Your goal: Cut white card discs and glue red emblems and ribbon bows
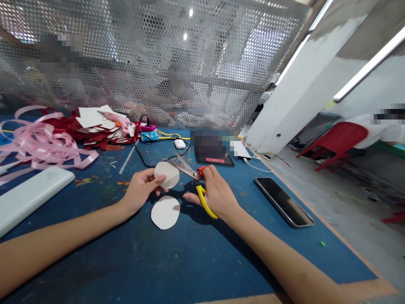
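Between thumb and fingers, my left hand (143, 188) pinches a roundish white paper disc (167, 175) above the blue tabletop. My right hand (219, 192) grips a pair of scissors (202, 195) with yellow and red-orange handles. The scissor blades are spread and point up and left, close by the disc's right edge; whether they touch it I cannot tell. A second white paper disc (165, 212), slightly uneven in outline, lies flat on the table just below my left hand.
Pink ribbon (57, 145) is heaped at the left, beside a white power bank (36, 196). Behind lie red and white sheets (91, 126) with a pink glue gun (118, 121). A tablet (213, 152) and a phone (283, 202) lie rightward. A perforated metal screen (152, 84) stands behind.
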{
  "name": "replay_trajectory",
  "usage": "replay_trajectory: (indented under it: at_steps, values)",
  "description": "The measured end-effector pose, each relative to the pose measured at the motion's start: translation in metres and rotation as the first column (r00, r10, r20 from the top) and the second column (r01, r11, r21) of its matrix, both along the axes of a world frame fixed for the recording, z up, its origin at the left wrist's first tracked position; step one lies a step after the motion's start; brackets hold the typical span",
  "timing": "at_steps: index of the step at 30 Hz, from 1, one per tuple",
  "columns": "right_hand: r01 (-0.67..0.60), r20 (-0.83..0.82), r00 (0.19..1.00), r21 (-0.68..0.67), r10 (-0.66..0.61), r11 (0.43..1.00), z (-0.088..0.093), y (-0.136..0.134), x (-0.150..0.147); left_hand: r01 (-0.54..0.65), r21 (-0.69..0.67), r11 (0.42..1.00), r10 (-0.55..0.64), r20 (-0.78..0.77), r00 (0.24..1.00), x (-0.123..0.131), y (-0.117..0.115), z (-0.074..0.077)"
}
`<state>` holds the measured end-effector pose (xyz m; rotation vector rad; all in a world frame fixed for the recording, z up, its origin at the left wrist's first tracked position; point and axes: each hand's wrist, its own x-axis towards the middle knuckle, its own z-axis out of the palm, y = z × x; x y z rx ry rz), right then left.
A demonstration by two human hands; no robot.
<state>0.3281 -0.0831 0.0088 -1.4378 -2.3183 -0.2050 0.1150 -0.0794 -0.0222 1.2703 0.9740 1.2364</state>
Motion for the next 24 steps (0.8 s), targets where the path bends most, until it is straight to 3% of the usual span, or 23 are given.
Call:
replay_trajectory:
  at_steps: [6,16,24]
  values:
    - [0.023,0.101,0.995,-0.009,-0.022,1.000,-0.001,-0.001,0.000,0.035,0.037,0.999,-0.032,-0.084,0.996,0.003,-0.006,0.007]
    - [-0.038,0.153,0.988,0.048,0.030,0.998,0.004,0.001,0.005,0.095,0.200,0.975,-0.057,-0.187,0.981,-0.004,-0.002,-0.001]
    - [-0.052,0.155,0.987,0.049,0.044,0.997,0.000,-0.005,0.000,0.172,0.118,0.978,-0.158,-0.114,0.981,-0.003,-0.005,-0.003]
